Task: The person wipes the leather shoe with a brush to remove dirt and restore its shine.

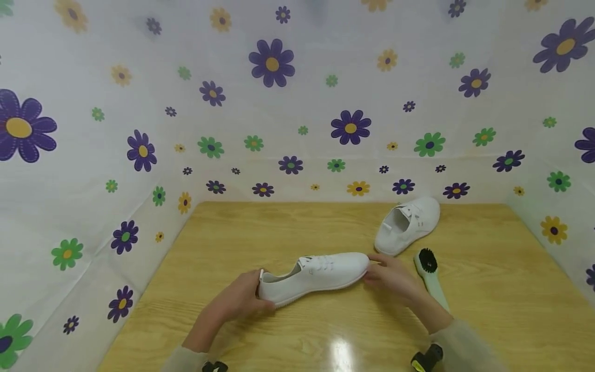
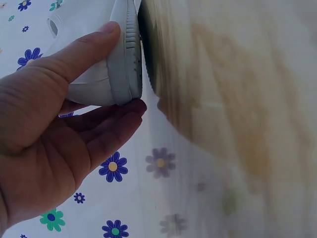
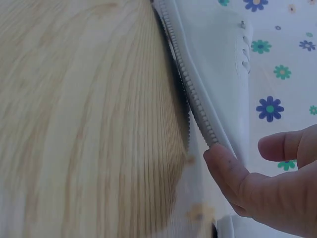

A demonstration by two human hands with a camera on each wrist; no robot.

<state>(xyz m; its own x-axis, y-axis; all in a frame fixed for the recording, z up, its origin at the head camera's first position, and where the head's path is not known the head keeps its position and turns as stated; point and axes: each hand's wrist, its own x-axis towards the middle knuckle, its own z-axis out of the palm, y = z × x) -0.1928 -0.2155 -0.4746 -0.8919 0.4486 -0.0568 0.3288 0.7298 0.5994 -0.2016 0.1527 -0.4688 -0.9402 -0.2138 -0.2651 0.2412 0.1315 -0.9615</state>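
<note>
A white lace-up shoe (image 1: 321, 271) lies sideways in front of me, heel to the left, toe to the right. My left hand (image 1: 244, 297) grips its heel. In the left wrist view, the thumb (image 2: 94, 47) presses on the shoe's side near the sole and the fingers curl in behind the heel. At the toe is my right hand (image 1: 392, 279). The right wrist view has its lower fingers (image 3: 225, 166) against the sole's edge, with another fingertip just off the toe. The ridged sole (image 3: 190, 89) stands close over the wooden table.
A second white shoe (image 1: 409, 225) sits farther back on the right of the wooden table (image 1: 260, 227). Right beside my right hand lies a pale green brush (image 1: 433, 279), black bristles up, its handle partly behind my forearm. Flower-printed sheeting (image 1: 307, 98) rises around the back and sides.
</note>
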